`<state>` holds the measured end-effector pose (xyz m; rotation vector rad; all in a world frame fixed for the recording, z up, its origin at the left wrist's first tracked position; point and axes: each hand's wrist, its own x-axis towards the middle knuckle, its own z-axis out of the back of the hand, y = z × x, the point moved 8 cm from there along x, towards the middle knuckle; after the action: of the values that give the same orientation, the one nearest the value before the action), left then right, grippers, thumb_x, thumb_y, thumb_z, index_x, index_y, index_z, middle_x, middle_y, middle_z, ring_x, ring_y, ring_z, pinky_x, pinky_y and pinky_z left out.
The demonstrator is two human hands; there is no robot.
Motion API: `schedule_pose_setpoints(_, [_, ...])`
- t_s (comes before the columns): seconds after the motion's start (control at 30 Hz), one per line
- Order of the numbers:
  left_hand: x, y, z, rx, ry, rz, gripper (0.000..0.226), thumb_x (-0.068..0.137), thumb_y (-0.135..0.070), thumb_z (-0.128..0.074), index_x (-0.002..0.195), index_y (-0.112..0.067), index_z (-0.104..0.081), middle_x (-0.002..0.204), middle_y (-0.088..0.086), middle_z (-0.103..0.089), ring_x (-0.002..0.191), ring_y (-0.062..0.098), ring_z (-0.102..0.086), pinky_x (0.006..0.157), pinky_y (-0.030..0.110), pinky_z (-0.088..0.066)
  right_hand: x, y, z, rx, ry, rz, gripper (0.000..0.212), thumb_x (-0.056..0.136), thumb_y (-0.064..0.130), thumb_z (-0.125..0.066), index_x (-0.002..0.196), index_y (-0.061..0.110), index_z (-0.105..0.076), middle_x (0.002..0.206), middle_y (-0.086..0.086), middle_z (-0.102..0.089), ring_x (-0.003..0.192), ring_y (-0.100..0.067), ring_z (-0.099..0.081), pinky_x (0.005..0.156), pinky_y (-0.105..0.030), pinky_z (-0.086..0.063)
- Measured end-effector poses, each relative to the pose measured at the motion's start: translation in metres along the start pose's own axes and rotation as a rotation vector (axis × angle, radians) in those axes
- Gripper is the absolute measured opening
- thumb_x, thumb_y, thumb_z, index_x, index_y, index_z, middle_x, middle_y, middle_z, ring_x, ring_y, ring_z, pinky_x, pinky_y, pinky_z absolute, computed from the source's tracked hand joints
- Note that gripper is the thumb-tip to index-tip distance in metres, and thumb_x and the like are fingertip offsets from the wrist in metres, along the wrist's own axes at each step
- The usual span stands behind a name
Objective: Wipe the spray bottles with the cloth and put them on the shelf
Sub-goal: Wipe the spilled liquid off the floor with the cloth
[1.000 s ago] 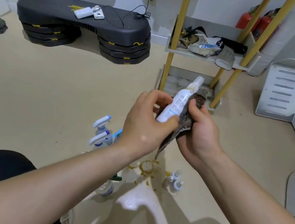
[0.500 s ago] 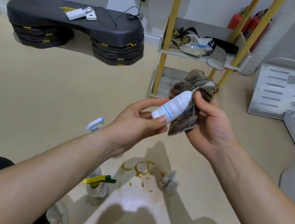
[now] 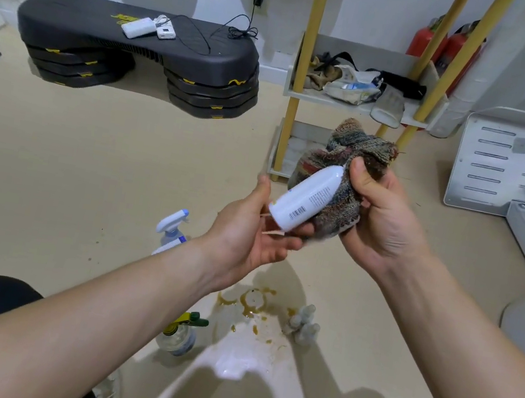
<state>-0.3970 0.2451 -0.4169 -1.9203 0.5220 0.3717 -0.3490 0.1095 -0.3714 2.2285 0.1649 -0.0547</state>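
Note:
A white spray bottle (image 3: 308, 197) is tilted in front of me, its top buried in a striped, dark knitted cloth (image 3: 346, 164). My right hand (image 3: 386, 219) grips the cloth around the bottle's upper end, thumb pressed on top. Palm up, my left hand (image 3: 248, 234) has its fingers under the bottle's base and its thumb lifted off. On the floor below stand a blue-and-white trigger bottle (image 3: 173, 227), a clear bottle with a yellow-green trigger (image 3: 180, 334) and a few small bottles (image 3: 302, 323). The yellow-poled shelf (image 3: 417, 118) stands just beyond my hands.
The shelf's upper tier holds rags and packets; its lower tier (image 3: 285, 147) shows behind the cloth. A black step platform (image 3: 133, 48) is at the back left and a white slotted metal panel (image 3: 517, 161) at the right. Brown stains (image 3: 251, 301) mark the floor beside a white object (image 3: 240, 386).
The cloth has slid up over the bottle's nozzle end. My left thumb has come off the bottle, and the bottle has turned so its barcode faces me.

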Motion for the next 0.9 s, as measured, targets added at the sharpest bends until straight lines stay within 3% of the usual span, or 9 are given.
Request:
schedule_pose_setpoints(0.07, [-0.003,-0.006,-0.003,-0.061,0.022,-0.079,0.03,0.1,-0.032,-0.058,0.121,-0.011,-0.059,0.102,0.015,-0.069,0.075,0.027,-0.07,0.06,0.028,-0.057,0.003,0.0,0.011,0.021,-0.088,0.004,0.037,0.095,0.007,-0.058,0.133,0.004,-0.056,0.112,-0.014,-0.071,0.104,-0.028,-0.069,0.101,-0.045,-0.054])
schedule_pose_setpoints(0.17, [-0.001,-0.009,0.0,-0.031,-0.038,-0.169,0.02,0.099,-0.009,-0.059,0.119,-0.007,-0.059,0.094,0.013,-0.07,0.076,0.025,-0.07,0.07,0.025,-0.06,0.005,0.001,0.016,0.053,-0.119,-0.01,0.026,0.098,0.009,-0.058,0.123,0.009,-0.06,0.105,-0.012,-0.072,0.099,-0.027,-0.071,0.098,-0.047,-0.056])
schedule_pose_setpoints(0.27, [0.002,-0.007,-0.005,-0.061,-0.064,-0.133,0.023,0.107,-0.016,-0.046,0.112,0.001,-0.06,0.085,0.015,-0.065,0.06,0.018,-0.062,0.057,0.022,-0.056,0.005,0.003,0.006,0.023,-0.038,-0.003,0.023,0.096,0.01,-0.057,0.119,0.009,-0.06,0.101,-0.011,-0.074,0.095,-0.025,-0.072,0.096,-0.046,-0.057])
schedule_pose_setpoints(0.37, [0.002,0.0,-0.006,-0.029,-0.097,-0.016,0.04,0.109,-0.033,-0.033,0.095,-0.005,-0.059,0.059,0.008,-0.055,0.038,0.012,-0.042,0.035,0.016,-0.034,0.004,0.003,-0.005,0.015,0.031,0.006,0.027,0.096,0.01,-0.055,0.123,0.007,-0.058,0.103,-0.013,-0.074,0.097,-0.026,-0.071,0.096,-0.046,-0.056])
schedule_pose_setpoints(0.47, [0.002,0.009,-0.008,0.072,-0.063,0.113,0.048,0.105,-0.04,-0.03,0.083,-0.008,-0.059,0.048,0.002,-0.044,0.03,0.01,-0.031,0.032,0.012,-0.019,0.003,0.002,-0.008,0.006,0.035,0.007,0.032,0.098,0.01,-0.053,0.129,0.003,-0.055,0.106,-0.016,-0.072,0.096,-0.027,-0.071,0.092,-0.044,-0.058])
schedule_pose_setpoints(0.53, [0.002,0.008,-0.005,0.121,-0.089,0.104,0.054,0.106,-0.046,-0.032,0.085,-0.007,-0.064,0.053,0.006,-0.058,0.034,0.014,-0.047,0.034,0.014,-0.024,0.004,0.0,-0.003,-0.005,-0.014,0.01,0.032,0.098,0.009,-0.055,0.129,0.002,-0.055,0.107,-0.016,-0.072,0.095,-0.027,-0.072,0.09,-0.043,-0.059])
schedule_pose_setpoints(0.6, [0.003,0.002,-0.005,0.115,-0.112,-0.021,0.034,0.104,-0.039,-0.046,0.1,-0.012,-0.066,0.079,0.009,-0.071,0.056,0.019,-0.067,0.04,0.018,-0.039,0.005,-0.002,0.006,-0.03,-0.103,0.014,0.033,0.098,0.008,-0.057,0.13,0.0,-0.055,0.112,-0.018,-0.07,0.098,-0.028,-0.071,0.093,-0.045,-0.058])
schedule_pose_setpoints(0.7, [0.004,-0.003,-0.011,0.068,-0.091,-0.16,0.012,0.101,-0.019,-0.058,0.112,-0.014,-0.061,0.099,0.011,-0.066,0.065,0.018,-0.066,0.051,0.022,-0.051,0.006,-0.003,0.018,-0.021,-0.215,0.001,0.038,0.099,0.01,-0.059,0.134,-0.003,-0.053,0.114,-0.019,-0.068,0.1,-0.029,-0.069,0.096,-0.048,-0.057])
schedule_pose_setpoints(0.9, [0.003,0.006,-0.009,0.057,-0.039,0.109,0.063,0.102,-0.06,-0.032,0.085,-0.008,-0.064,0.049,0.003,-0.048,0.033,0.012,-0.035,0.034,0.014,-0.025,0.005,-0.001,0.007,-0.037,-0.116,-0.029,0.036,0.099,0.011,-0.058,0.133,-0.001,-0.054,0.121,-0.02,-0.069,0.106,-0.031,-0.07,0.098,-0.047,-0.056])
